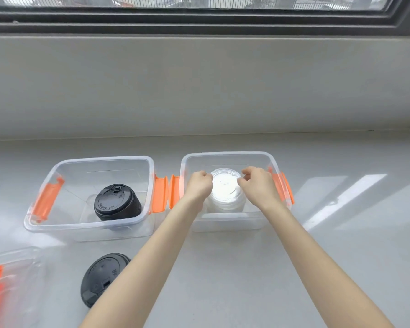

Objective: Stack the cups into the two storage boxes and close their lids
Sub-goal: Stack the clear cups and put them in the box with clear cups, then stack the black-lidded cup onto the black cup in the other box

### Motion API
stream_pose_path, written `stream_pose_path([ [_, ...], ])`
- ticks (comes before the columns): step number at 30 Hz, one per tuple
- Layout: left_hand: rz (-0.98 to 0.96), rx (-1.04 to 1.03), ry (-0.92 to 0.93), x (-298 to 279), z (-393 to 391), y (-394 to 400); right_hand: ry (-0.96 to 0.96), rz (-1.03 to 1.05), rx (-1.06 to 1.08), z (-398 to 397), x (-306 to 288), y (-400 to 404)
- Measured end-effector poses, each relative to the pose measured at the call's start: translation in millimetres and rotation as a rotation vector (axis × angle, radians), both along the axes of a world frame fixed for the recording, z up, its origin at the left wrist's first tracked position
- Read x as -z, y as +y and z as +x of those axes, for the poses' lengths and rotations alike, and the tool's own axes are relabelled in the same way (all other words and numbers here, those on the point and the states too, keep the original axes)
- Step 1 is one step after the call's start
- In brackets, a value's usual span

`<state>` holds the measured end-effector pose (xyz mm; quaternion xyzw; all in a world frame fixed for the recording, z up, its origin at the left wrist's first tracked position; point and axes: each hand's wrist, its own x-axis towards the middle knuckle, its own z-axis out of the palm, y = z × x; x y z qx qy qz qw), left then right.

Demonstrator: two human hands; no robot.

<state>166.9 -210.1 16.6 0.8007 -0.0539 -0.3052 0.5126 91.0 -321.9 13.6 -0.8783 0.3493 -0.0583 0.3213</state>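
Two clear storage boxes with orange latches stand open side by side. In the left box (45, 223) a black cup with a black lid (117, 202) stands upright. Inside the right box (227, 155) is a clear cup with a clear lid (225, 189). My left hand (199, 185) pinches that lid's left rim and my right hand (258, 185) pinches its right rim, both reaching down into the box. A second black-lidded cup (100, 278) stands on the counter in front of the left box, partly hidden by my left forearm.
A clear box lid with an orange latch (10, 280) lies at the near left edge of the pale counter. A low wall and a window frame rise behind the boxes. Sunlight patches fall on the counter to the right.
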Motion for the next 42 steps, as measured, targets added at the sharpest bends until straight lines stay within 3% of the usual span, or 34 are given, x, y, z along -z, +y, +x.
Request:
stream_pose_path([
  [6,-0.162,0.065,-0.022,-35,-11,30,-0.160,0.008,-0.002,-8,-21,5],
  [10,-0.300,0.130,-0.071,-70,-27,81,-0.377,0.041,-0.107,-14,-54,37],
  [14,-0.278,0.140,-0.089,-77,-41,141,-0.481,0.197,-0.268,-23,-74,86],
  [17,-0.229,0.069,-0.092,-65,-47,179,-0.435,0.365,-0.409,-28,-68,123],
  [21,-0.140,-0.097,-0.102,-39,-53,222,-0.206,0.474,-0.506,-25,-30,164],
  [27,0.051,-0.257,0.024,7,-55,268,0.094,0.634,-0.368,-23,29,210],
  [33,0.057,-0.247,0.249,40,-58,286,0.112,0.795,-0.178,-21,46,243],
  [42,-0.060,-0.241,0.236,24,-53,296,0.024,0.800,-0.097,-27,27,249],
])
